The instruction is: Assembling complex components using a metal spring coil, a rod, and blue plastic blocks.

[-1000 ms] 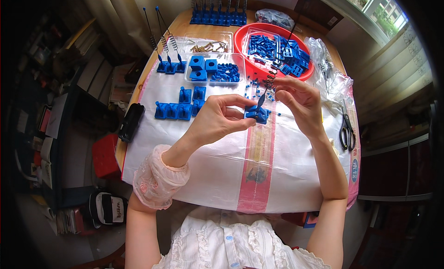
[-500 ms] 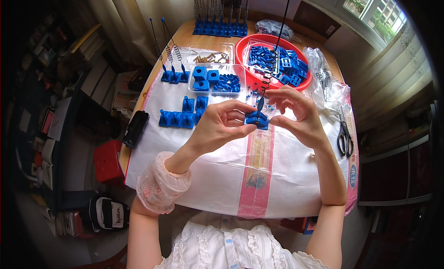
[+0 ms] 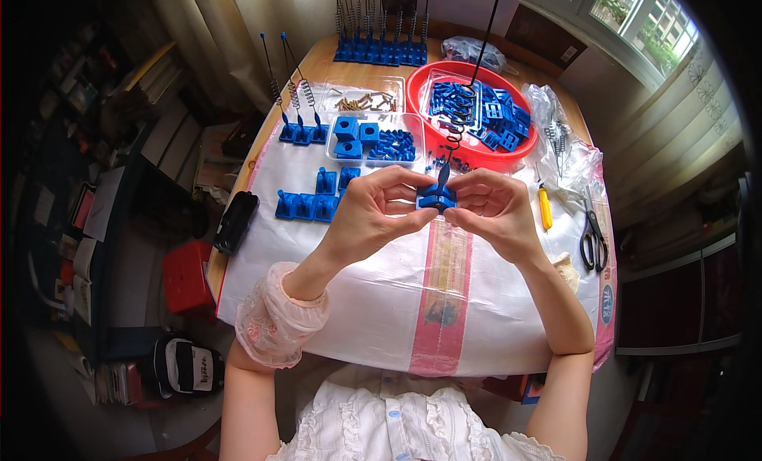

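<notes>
Between my hands, over the middle of the table, a blue plastic base (image 3: 436, 199) stands upright with a black coiled-spring rod (image 3: 453, 138) rising from it. My left hand (image 3: 373, 213) pinches the base's left side between thumb and fingers. On the opposite side, my right hand (image 3: 500, 213) grips it the same way, its thumb at the near edge. The undersides of the base are hidden. Just beyond my left hand lie several blue bases without rods (image 3: 304, 206). A yellow-handled screwdriver (image 3: 544, 208) rests right of my right hand.
A clear box (image 3: 375, 161) holds blue blocks and small parts; screws (image 3: 367, 101) lie behind it. A red basin (image 3: 527, 150) contains blue pieces. Finished-looking spring rods stand on bases (image 3: 381, 50) at the back. Black scissors (image 3: 593, 243) and a black case (image 3: 236, 223) flank the sheet.
My right hand has come left and down, closing onto the base, where its fingers were apart before. The screwdriver, hidden behind that hand earlier, now shows.
</notes>
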The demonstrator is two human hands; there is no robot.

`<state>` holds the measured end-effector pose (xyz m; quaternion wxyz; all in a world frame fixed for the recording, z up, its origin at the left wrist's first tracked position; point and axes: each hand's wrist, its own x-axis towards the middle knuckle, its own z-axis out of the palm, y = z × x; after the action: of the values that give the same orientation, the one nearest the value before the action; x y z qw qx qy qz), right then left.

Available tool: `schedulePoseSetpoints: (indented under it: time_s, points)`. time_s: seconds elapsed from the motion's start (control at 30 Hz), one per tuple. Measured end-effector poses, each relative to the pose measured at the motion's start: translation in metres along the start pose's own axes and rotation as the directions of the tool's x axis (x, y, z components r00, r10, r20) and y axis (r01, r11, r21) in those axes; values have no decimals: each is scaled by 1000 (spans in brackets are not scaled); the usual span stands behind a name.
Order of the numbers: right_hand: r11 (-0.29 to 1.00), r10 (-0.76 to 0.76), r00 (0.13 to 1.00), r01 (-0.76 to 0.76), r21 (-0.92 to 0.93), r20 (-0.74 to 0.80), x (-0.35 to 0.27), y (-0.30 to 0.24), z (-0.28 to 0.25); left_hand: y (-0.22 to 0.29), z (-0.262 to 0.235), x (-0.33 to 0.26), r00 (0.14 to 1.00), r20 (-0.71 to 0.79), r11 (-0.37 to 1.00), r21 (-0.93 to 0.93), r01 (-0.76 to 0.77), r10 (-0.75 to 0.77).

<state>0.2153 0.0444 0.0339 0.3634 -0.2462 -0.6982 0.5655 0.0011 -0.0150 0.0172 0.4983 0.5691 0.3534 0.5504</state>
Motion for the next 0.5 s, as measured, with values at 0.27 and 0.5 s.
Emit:
schedulePoseSetpoints:
  time_s: [0.27,0.5]
  points:
    - [999,-22,1000,23,25,-16,0,0,6,-3,2,0,999,8,999,-19,-42,42]
    - [996,-58,998,59,66,-11,1,5,7,-5,9,0,999,30,996,-87,-33,35]
